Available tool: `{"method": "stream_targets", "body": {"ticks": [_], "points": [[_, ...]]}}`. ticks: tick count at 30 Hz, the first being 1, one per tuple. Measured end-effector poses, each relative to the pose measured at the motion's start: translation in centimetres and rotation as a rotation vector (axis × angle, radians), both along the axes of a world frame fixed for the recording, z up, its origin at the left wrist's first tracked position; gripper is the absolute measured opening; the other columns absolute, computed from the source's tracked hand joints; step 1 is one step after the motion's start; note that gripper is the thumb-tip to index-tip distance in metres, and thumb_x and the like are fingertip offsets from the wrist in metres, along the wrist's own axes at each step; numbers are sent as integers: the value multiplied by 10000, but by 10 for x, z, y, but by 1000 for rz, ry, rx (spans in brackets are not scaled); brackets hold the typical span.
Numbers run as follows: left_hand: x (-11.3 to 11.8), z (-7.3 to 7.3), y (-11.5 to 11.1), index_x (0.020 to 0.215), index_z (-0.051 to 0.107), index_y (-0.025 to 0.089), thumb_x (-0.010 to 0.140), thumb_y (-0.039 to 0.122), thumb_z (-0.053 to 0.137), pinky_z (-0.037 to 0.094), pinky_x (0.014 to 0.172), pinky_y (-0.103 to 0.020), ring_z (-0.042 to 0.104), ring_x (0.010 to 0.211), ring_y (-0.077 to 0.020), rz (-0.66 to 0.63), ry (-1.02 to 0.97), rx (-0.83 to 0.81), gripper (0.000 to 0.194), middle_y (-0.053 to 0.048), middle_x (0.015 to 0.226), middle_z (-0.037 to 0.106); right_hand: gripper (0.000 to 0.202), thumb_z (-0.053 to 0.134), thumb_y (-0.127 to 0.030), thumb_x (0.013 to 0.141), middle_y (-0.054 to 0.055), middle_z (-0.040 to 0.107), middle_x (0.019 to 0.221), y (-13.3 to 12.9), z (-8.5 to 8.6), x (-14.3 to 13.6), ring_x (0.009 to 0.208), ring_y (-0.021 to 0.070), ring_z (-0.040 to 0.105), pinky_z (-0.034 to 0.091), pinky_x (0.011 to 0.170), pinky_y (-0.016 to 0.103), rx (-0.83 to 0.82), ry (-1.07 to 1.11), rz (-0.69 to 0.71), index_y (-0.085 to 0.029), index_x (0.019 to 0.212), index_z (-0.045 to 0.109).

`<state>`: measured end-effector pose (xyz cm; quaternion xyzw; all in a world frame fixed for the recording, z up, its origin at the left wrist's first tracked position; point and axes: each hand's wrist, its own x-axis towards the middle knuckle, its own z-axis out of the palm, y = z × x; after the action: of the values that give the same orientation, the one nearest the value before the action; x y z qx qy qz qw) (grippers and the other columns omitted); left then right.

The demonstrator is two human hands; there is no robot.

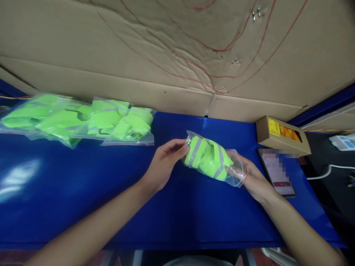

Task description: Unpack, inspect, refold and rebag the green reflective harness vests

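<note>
A clear zip bag [235,166] with a folded neon-yellow reflective strap or vest [206,157] inside is held above the blue table, tilted down to the right. My left hand [166,159] pinches the bag's left end between thumb and fingers. At the opposite end, by the red zip edge, my right hand [251,177] holds the bag. Its fingers are partly hidden by the plastic and the yellow fabric; whether they reach inside or lie behind, I cannot tell. Grey reflective stripes cross the folded fabric.
Several similar bags of neon-yellow fabric [108,118] lie in a row at the back left of the blue table [177,210]. A brown box [302,146] with an orange window and a phone [277,173] sit at right. A cardboard panel [124,74] rises behind.
</note>
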<state>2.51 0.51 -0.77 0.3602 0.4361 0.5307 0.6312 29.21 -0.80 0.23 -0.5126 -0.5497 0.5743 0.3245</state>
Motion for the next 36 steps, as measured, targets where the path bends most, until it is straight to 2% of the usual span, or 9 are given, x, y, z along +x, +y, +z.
{"method": "stream_targets", "body": {"ticks": [2, 4, 8, 12, 18, 23, 29, 36], "points": [[1, 0, -2, 983, 808, 218, 773, 380, 885, 492, 802, -261, 637, 861, -136, 11, 6, 7, 277, -25, 963, 758, 490, 796, -499, 838, 47, 723, 1248, 1, 0, 2, 1148, 261, 679, 543, 1023, 404, 1, 14, -5, -299, 1272, 688], [1, -1, -3, 943, 813, 227, 765, 372, 893, 497, 788, -251, 641, 838, -127, 16, 15, 8, 243, -12, 922, 759, 463, 764, -496, 872, 47, 702, 1282, 2, 3, 3, 1152, 252, 676, 529, 1044, 402, 9, 12, 49, -302, 1285, 682], [0, -2, -3, 887, 824, 258, 752, 340, 905, 518, 785, -244, 667, 844, -125, 10, 23, 38, 178, 0, 923, 781, 445, 775, -499, 858, 49, 721, 1178, 1, 10, -2, 1062, 249, 699, 568, 941, 396, -33, -2, 167, -269, 1229, 692], [-3, 1, -1, 851, 828, 275, 753, 318, 905, 530, 789, -228, 682, 861, -119, 23, 31, 75, 132, 7, 935, 793, 460, 879, -454, 745, 33, 736, 1086, -1, 7, -7, 1015, 250, 698, 575, 899, 394, -47, -1, 76, -255, 1126, 715], [-6, 8, 1, 824, 821, 253, 763, 310, 898, 533, 798, -221, 681, 860, -117, 55, 60, 134, 114, 3, 927, 784, 531, 946, -350, 666, 35, 719, 1239, -2, -2, -6, 1150, 269, 674, 541, 1001, 410, -15, 40, -44, -267, 1148, 741], [-6, 9, 2, 831, 808, 239, 745, 300, 903, 530, 732, -228, 650, 752, -105, 148, 64, 143, 142, 4, 872, 769, 541, 972, -335, 616, 40, 751, 1167, -1, 1, -7, 1088, 265, 695, 549, 978, 417, -100, 125, -108, -252, 1105, 756], [-17, 15, 13, 836, 792, 243, 746, 310, 887, 518, 682, -234, 607, 719, -101, 309, 38, 172, 147, 13, 850, 729, 459, 950, -385, 630, 21, 751, 977, 3, -3, -6, 917, 222, 685, 560, 852, 385, -106, 151, -173, -239, 1003, 726], [-26, 19, 20, 873, 789, 236, 772, 301, 860, 438, 562, -237, 542, 625, -98, 343, 104, 214, 139, 15, 759, 657, 465, 912, -399, 671, -5, 697, 880, 3, 5, -11, 816, 187, 655, 532, 756, 340, -164, 173, -177, -248, 1034, 663]]}}
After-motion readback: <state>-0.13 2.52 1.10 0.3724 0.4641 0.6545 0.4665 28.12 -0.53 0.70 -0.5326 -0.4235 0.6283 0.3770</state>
